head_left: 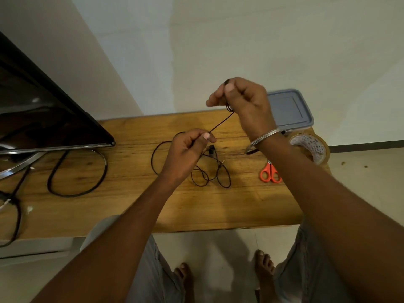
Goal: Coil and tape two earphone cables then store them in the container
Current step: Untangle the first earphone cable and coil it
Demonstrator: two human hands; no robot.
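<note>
A thin black earphone cable (220, 122) runs taut between my two hands above the wooden table (131, 204). My right hand (240, 99) is raised and pinches a small coil of this cable between thumb and fingers. Lower down, my left hand (188, 149) pinches the cable's free length. More loose earphone cable (209, 173) lies in loops on the table under my left hand, with an earbud and a plug showing. A grey-blue lidded container (288, 110) sits at the table's far right corner. A roll of clear tape (310, 147) stands beside it.
Orange-handled scissors (270, 172) lie on the table right of the loose cable, partly under my right forearm. A black monitor (43, 112) on a metal stand fills the left side, with thick black cords (76, 171) looped in front of it. My bare feet show below the table.
</note>
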